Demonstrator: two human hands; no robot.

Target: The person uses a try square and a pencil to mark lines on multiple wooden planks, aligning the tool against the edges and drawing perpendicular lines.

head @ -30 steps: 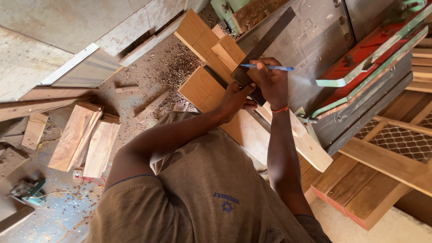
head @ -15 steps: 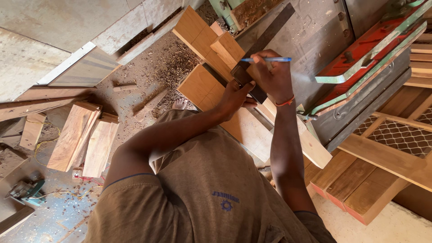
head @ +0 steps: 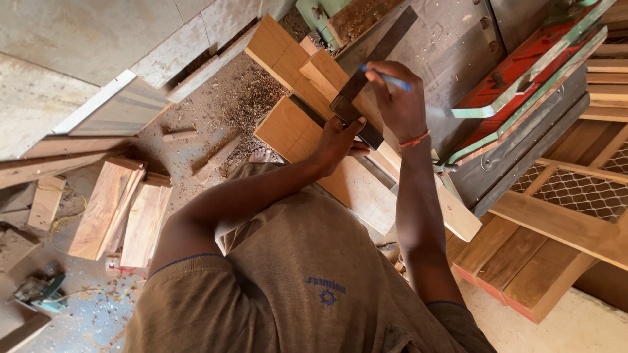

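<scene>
Nearest to me is just my own brown shirt and both arms reaching out over the bench. My left hand is clamped down on the dark stock of the square, fingers curled tight around it so it sits hard against the plank, the long pale one running from near right up toward far left. Just past that, my right hand has the blue pen pinched between thumb and fingertips, tip down right beside the steel blade of the square, which sticks out far across the grey machine table. As for progress, I'd say I'm mid-mark: square is set, pen is at the blade, but I can't make out a finished line on the wood from here since my hand covers that spot, so the marking looks like it's underway rather than done, and nothing on this plank looks cut yet. Off to the right there's the red and green fence and a stack of boards. Way over on the left floor, more boards in a pile, sawdust everywhere, and a small power tool near the corner.
</scene>
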